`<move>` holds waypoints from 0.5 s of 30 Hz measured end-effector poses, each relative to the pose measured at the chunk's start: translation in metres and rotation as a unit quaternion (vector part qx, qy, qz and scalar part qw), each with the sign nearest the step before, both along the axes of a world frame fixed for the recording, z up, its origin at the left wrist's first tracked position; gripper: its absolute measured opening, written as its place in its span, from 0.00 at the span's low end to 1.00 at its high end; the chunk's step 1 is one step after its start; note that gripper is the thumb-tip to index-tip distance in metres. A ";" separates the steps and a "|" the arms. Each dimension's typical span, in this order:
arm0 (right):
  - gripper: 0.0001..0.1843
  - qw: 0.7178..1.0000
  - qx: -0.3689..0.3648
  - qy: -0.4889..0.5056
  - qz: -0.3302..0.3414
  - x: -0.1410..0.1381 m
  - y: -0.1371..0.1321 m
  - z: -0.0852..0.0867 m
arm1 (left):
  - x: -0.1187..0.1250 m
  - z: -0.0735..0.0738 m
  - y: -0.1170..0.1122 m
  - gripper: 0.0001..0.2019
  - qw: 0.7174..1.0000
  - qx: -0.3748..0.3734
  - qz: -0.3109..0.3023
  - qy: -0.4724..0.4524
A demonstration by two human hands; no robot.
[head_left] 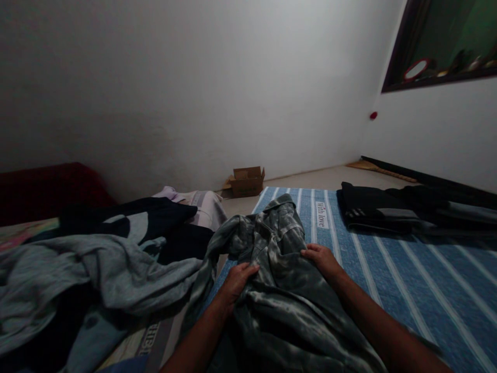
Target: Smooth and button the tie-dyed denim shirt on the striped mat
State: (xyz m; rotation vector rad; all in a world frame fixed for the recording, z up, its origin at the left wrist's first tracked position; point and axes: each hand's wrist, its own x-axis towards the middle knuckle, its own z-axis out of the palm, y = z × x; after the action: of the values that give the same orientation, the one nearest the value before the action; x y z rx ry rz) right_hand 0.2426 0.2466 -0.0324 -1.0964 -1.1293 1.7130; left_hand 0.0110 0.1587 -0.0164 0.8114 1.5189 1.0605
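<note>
A grey tie-dye shirt lies crumpled on the blue striped mat in front of me. My left hand grips a fold of the shirt at its left side, fingers curled into the cloth. My right hand rests on the shirt's right side with fingers bent down and pressed on the fabric.
A heap of grey, dark and pale clothes lies to the left. Folded black garments sit at the mat's far right. A small cardboard box stands on the floor by the white wall. A dark red cushion is far left.
</note>
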 end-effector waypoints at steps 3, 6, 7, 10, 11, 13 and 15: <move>0.16 1.000 -0.004 0.004 0.002 0.000 0.000 0.000 | 0.001 0.002 0.000 0.13 1.000 -0.003 0.001 0.015; 0.16 1.000 -0.007 0.005 0.009 0.001 0.001 0.000 | 0.000 0.003 0.000 0.13 1.000 -0.002 0.002 0.028; 0.17 1.000 -0.007 0.004 0.011 0.002 0.001 0.000 | 0.000 0.003 0.000 0.13 0.999 -0.001 0.002 0.032; 0.16 1.000 -0.005 0.002 0.015 0.002 0.001 -0.001 | -0.001 -0.001 0.001 0.13 0.999 0.004 0.005 0.037; 0.16 1.000 -0.003 0.001 0.015 0.002 0.001 -0.001 | -0.002 -0.002 0.001 0.13 0.999 0.004 0.007 0.033; 0.16 1.000 0.002 -0.004 0.014 0.001 0.001 0.000 | -0.003 -0.004 0.002 0.14 1.000 0.004 0.010 0.023; 0.16 1.000 0.009 -0.016 0.012 0.000 0.000 0.002 | -0.003 -0.005 0.002 0.15 1.000 0.005 0.011 0.027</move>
State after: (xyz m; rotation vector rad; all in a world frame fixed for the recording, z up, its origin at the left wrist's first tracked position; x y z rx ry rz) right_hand 0.2427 0.2470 -0.0306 -1.1071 -1.1795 1.7055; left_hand 0.0075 0.1611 -0.0217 0.8378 1.5735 1.0697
